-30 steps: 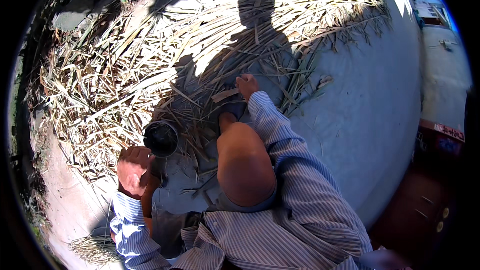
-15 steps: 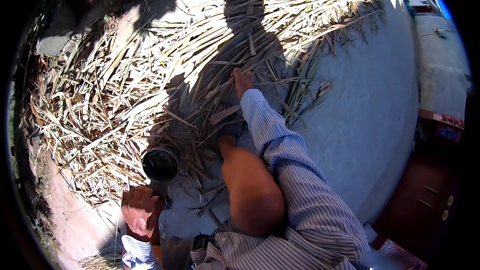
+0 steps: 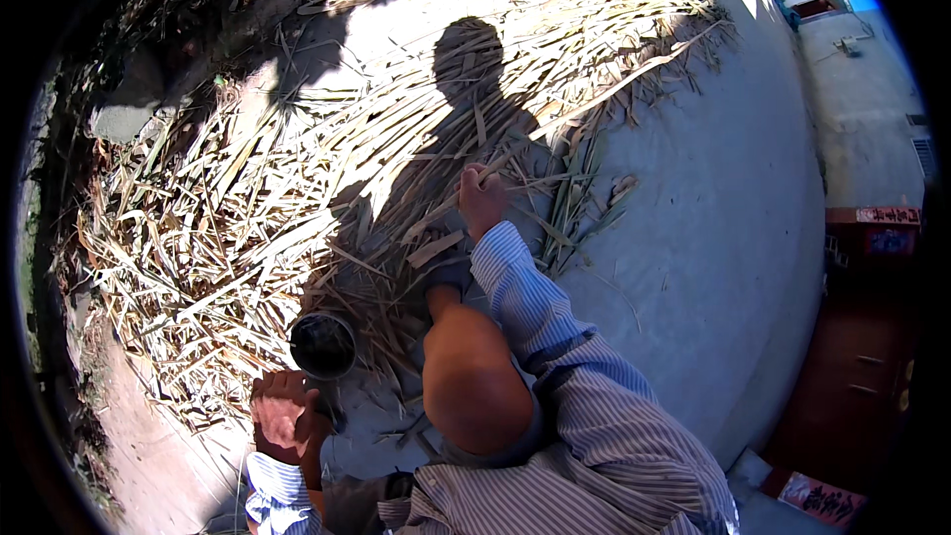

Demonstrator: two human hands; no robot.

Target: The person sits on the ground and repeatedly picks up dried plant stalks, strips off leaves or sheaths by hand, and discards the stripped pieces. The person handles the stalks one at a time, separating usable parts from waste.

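My right hand is closed round a long, dry, straw-coloured leaf strip. The strip slants from the hand up to the far right, over the edge of a wide spread of dry leaf strips. On my left leg, at the lower left, rests my left hand, empty, its fingers stretched out and the thumb apart. Just beyond that hand stands a round dark container, its inside too dark to make out. My bent right knee lies between the two arms.
Smooth pale concrete stretches to the right of the leaves. Shadowed plants and a stone block border the far left. At the right are a pale wall and dark red doors. My shadow falls across the leaves.
The strip in my right hand now stands out from the spread, and the hand has turned slightly. My view has shifted a little. The left hand stays on the leg.
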